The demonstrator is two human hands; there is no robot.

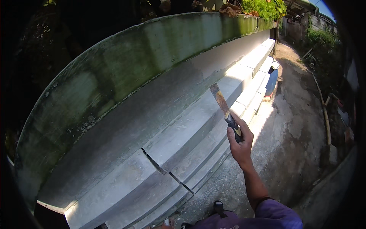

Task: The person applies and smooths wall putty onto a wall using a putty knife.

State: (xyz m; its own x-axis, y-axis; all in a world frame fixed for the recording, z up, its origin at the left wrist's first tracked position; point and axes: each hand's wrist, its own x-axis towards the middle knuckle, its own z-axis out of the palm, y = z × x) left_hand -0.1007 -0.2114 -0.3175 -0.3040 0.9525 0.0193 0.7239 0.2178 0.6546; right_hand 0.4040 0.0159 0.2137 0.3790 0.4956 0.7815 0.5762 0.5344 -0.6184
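Observation:
My right hand [241,143] is closed on the dark handle of a scraper [220,100], whose rusty, stained flat blade points up and forward over whitish, stepped concrete ledges [183,126]. A narrow dark gap cuts across the ledges at the lower middle. Above them runs a smooth grey wall band [126,110] under a green-stained concrete rim [114,57]. My left hand [165,226] barely shows at the lower edge, closed round a small white object [166,220] that I cannot make out.
A concrete path [289,126] runs along the right, with my sandalled foot at the bottom. A blue drum [271,82] stands by the ledges' far end. Poles [324,110] and debris lie along the right side. Plants [259,9] grow above the rim.

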